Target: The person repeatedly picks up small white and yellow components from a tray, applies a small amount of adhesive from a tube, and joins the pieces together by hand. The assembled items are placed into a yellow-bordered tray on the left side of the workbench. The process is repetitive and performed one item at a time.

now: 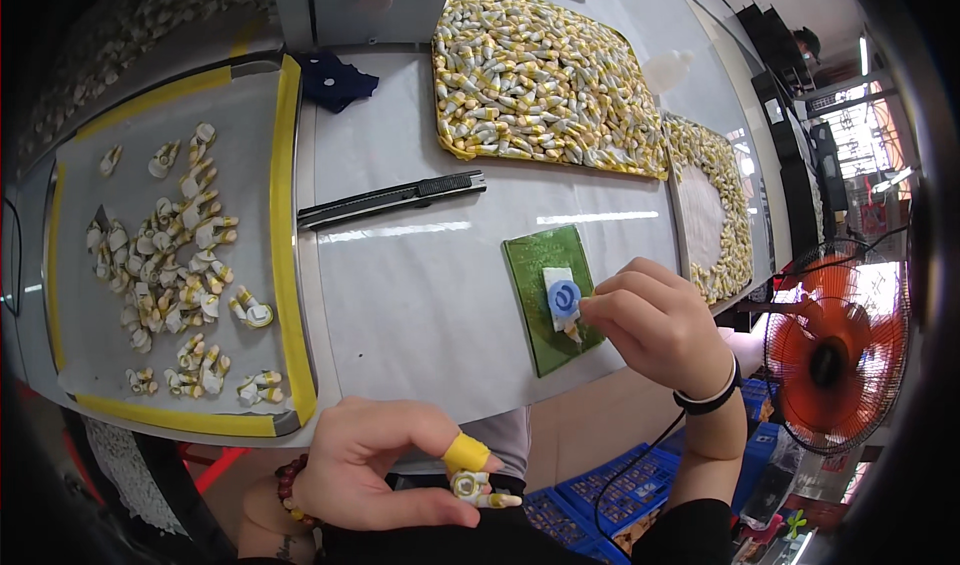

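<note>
Here the right hand [655,320] pinches a blue disc [564,298] over the green pad [545,295], while the left hand [385,465] grips 1 small yellow-white part [480,492], seemingly due there next.

View: a single head camera, fisheye, upright, not mirrored.
Position: above the near edge of the table [440,295], worn on the person's head.
Facing: down and away, toward the far side.
Nearness: close over both hands, the left hand [375,465] nearest.
Edges: straight lines bend toward the rim; corners go dark.
</note>
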The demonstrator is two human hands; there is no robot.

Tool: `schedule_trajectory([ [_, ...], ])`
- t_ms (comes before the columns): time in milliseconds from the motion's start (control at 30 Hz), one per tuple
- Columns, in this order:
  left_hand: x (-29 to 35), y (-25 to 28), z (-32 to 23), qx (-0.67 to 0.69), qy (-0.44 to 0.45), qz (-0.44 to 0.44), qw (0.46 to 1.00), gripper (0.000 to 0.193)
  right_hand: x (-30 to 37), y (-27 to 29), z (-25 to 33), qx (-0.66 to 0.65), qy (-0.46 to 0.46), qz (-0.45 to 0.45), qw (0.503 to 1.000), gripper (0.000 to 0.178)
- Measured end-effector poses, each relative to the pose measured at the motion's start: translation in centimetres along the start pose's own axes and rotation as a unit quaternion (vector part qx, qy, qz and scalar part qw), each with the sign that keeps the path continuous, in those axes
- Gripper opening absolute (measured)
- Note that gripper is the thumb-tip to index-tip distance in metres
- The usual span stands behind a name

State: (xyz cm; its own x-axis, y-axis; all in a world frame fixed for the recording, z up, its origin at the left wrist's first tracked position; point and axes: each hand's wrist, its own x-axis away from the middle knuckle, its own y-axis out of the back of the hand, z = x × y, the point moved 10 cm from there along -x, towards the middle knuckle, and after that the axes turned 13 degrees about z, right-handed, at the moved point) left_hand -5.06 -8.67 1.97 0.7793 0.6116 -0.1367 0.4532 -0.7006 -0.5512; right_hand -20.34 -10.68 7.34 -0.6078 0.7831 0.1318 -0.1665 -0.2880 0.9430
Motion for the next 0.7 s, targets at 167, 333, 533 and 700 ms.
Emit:
schedule_trajectory([
  [167, -0.1, 0.1, -0.1, -0.014, -0.006, 0.001, 1.000, 0.032, -0.2, -0.5, 0.6, 0.016, 0.008, 0.012, 1.000, 0.017],
  [333, 0.2, 0.0, -1.6, -0.133, -0.073, -0.017, 0.988, 0.033, 0.0, 0.2, 1.4, 0.010, 0.004, -0.043, 0.999, 0.022],
  [533, 0.3, -1.1, -2.8, -0.286, -0.142, -0.022, 0.947, 0.037, 1.9, 3.0, 4.3, -0.294, 0.082, -0.208, 0.929, 0.023],
  [700, 0.4, -1.6, -3.3, -0.321, -0.167, -0.028, 0.932, 0.037, 1.0, 1.9, 5.8, -0.321, 0.022, -0.182, 0.929, 0.026],
])
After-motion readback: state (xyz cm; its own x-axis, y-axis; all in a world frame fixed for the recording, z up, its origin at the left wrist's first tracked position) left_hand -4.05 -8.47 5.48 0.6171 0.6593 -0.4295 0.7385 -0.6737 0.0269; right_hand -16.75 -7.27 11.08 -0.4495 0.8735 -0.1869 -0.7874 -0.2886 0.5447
